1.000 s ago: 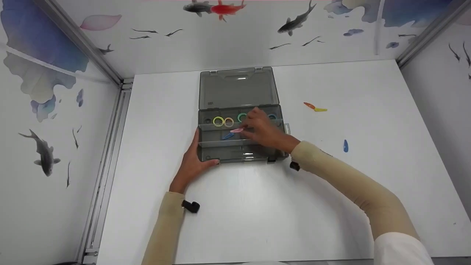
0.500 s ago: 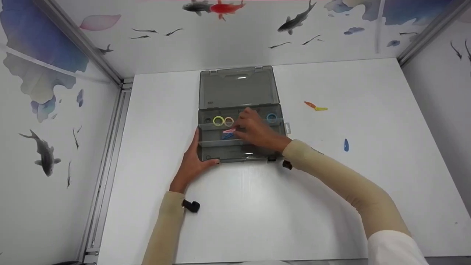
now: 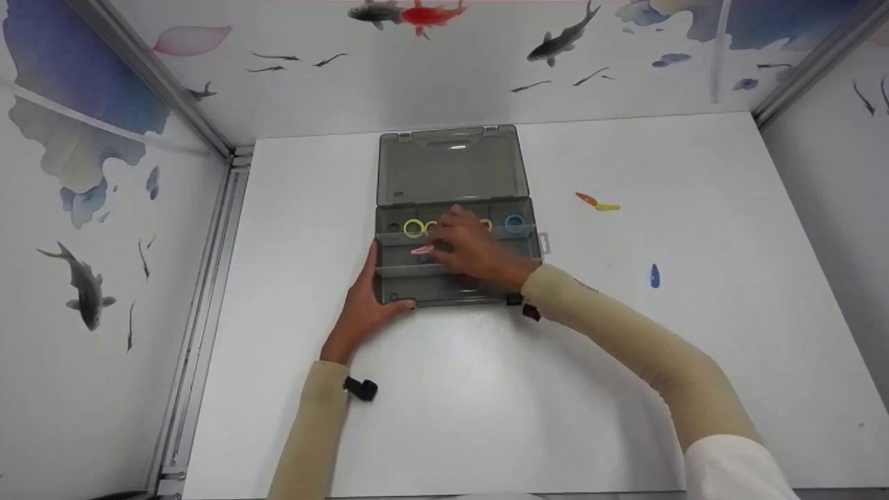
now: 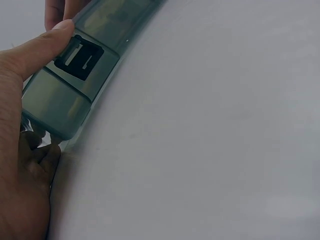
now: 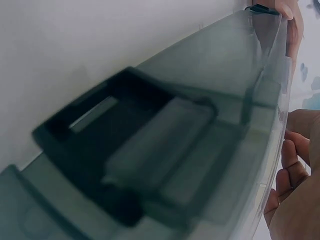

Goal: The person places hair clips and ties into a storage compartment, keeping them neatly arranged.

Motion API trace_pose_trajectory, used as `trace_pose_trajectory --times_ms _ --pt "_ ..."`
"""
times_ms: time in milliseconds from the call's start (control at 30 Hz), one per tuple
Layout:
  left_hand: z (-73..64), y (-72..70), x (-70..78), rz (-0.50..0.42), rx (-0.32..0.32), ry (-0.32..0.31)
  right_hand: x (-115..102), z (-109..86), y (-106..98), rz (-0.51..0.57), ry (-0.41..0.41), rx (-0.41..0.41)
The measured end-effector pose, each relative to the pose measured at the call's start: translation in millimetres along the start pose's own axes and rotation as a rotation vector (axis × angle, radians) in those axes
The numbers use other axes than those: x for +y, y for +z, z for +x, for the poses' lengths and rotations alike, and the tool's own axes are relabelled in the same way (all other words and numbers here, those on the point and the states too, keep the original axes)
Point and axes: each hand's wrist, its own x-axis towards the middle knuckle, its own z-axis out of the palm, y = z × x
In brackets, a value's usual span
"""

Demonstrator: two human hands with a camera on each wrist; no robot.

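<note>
A see-through grey storage box [image 3: 451, 165] lies with its lid folded back, its base split into long rows by clear dividers. My left hand [image 3: 364, 311] holds the front left corner, thumb along the front wall and fingers down the side. In the left wrist view the thumb [image 4: 47, 44] presses beside a dark latch [image 4: 79, 57]. Over the middle row, my right hand [image 3: 465, 246] pinches a pink hair clip [image 3: 421, 250]. Below it a blue hair clip [image 3: 425, 260] is mostly hidden. The right wrist view shows mainly the box wall, and the pink clip cannot be seen there.
The back row holds several coloured rings, among them a yellow ring [image 3: 414, 228] and a blue ring [image 3: 514, 222]. On the table to the right lie an orange clip [image 3: 585, 198], a yellow clip [image 3: 608, 207] and another blue clip [image 3: 655, 276]. Printed panels stand around the table.
My right hand has shifted left along the middle row with the pink hair clip, which is now over the blue one. The left hand stays at the box corner.
</note>
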Motion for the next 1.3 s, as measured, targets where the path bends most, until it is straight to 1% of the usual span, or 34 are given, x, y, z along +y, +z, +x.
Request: trace_pose_trajectory --times_ms 133,300,567,833,967,1067,1200,1300 --pt "-0.4 1.0 -0.6 -0.010 0.000 -0.003 -1 3.2 3 -0.019 -0.017 0.013" --pt "0.0 2.0 -1.3 -0.019 -0.001 -0.011 -2 5.3 4 -0.034 -0.031 -0.006" --pt "0.1 2.7 -1.5 -0.040 0.004 0.001 -4 6.8 7 -0.047 -0.021 -0.025" --pt "0.2 1.9 -0.7 -0.020 -0.004 0.005 -3 4.9 8 0.001 -0.031 0.013" --pt "-0.3 1.6 0.7 0.004 0.001 -0.009 1 0.4 3 0.007 -0.024 0.032" --pt "-0.8 1.6 1.2 0.022 0.002 -0.018 5 -3.7 -2 0.004 -0.026 0.064" --pt "-0.7 1.1 0.3 0.026 0.004 -0.019 11 -8.7 -8 0.024 -0.018 0.096" --pt "-0.1 0.8 -0.9 0.021 0.009 -0.014 17 -12.3 -13 0.033 -0.011 0.103"
